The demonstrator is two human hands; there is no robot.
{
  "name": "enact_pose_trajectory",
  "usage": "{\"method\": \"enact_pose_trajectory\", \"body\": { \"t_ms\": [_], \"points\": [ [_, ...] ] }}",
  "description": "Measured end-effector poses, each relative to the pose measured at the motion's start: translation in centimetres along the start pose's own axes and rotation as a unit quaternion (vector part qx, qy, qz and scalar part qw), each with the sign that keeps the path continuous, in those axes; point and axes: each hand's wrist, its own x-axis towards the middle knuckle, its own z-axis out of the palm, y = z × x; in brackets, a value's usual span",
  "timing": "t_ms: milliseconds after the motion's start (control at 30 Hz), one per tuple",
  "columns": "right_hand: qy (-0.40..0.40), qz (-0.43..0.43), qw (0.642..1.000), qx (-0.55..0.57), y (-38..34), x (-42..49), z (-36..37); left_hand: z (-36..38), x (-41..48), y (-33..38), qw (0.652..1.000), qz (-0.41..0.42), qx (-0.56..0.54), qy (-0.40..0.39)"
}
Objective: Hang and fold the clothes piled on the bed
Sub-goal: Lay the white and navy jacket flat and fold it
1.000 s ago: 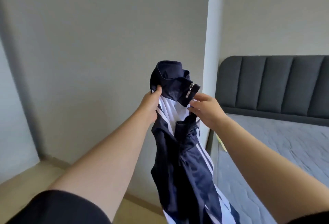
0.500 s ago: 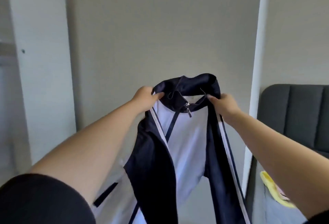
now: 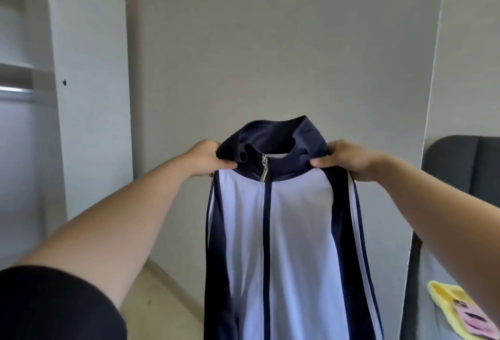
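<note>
I am holding the navy-and-white zip jacket up in front of me, both arms extended fwd. My left hand is gripping the shoulder on my L side, just beside the collar, thumb on the near face and fingers curling behind the fabric. My right hand is gripping the opposite shoulder likewise, thumb pressing on the navy yoke. The jacket is hanging free between the two hands, front facing me, clear of the bed, lower part running out of frame. Zip is showing closed to the neck; metal puller is dangling at the collar base. Collar is standing up, creasing slightly on the L. Navy sleeves w/ white stripes are hanging down either side of the white front panels. Surroundings: white wardrobe is standing at far L, interior showing w/ a hanging rail; dark padded headboard is showing at R edge. A yellow garment w/ a pink print is lying on the bed at lower R, partly hidden by my R forearm.
</note>
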Motion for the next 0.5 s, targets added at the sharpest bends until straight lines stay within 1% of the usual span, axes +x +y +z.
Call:
{"method": "enact_pose_trajectory", "body": {
  "t_ms": [33, 100, 167, 200, 233, 267, 300, 333, 400, 433, 500],
  "points": [
    [-0.01, -0.001, 1.0, -0.009, -0.1, 0.1, -0.3, -0.1, 0.1, 0.1, 1.0, 0.001, 0.019, -0.013],
    [0.02, -0.014, 1.0, -0.01, -0.3, 0.3, -0.8, -0.1, 0.3, 0.2, 0.998, 0.011, 0.067, -0.014],
    [0.064, -0.04, 0.997, 0.026, -0.4, 0.6, -1.0, 0.0, 0.5, 0.6, 0.994, 0.033, 0.107, 0.013],
    [0.076, -0.054, 0.994, 0.052, -0.4, 0.7, -1.2, 0.1, 0.8, 0.6, 0.994, 0.042, 0.094, 0.035],
    [0.08, -0.061, 0.992, 0.077, -0.3, 0.8, -1.3, 0.3, 1.0, 0.3, 0.997, 0.035, 0.05, 0.054],
    [0.078, -0.057, 0.991, 0.087, -0.1, 0.9, -1.3, 0.7, 1.0, 0.1, 0.998, 0.018, -0.016, 0.058],
    [0.072, -0.046, 0.993, 0.084, 0.2, 1.0, -1.2, 1.3, 0.7, -0.3, 0.996, 0.001, -0.075, 0.041],
    [0.062, -0.032, 0.995, 0.067, 0.7, 1.0, -1.0, 1.9, 0.4, -0.7, 0.993, -0.013, -0.113, 0.006],
    [0.046, -0.009, 0.998, 0.049, 1.8, 1.1, -0.7, 3.0, 0.1, -1.9, 0.989, -0.023, -0.138, -0.043],
    [0.04, -0.006, 0.997, 0.062, 2.3, 1.0, -0.6, 3.2, 0.1, -2.4, 0.985, -0.022, -0.165, -0.045],
    [0.02, -0.015, 0.992, 0.121, 3.0, 0.9, -0.8, 3.1, 0.3, -2.8, 0.961, -0.017, -0.271, -0.046]
  ]
}}
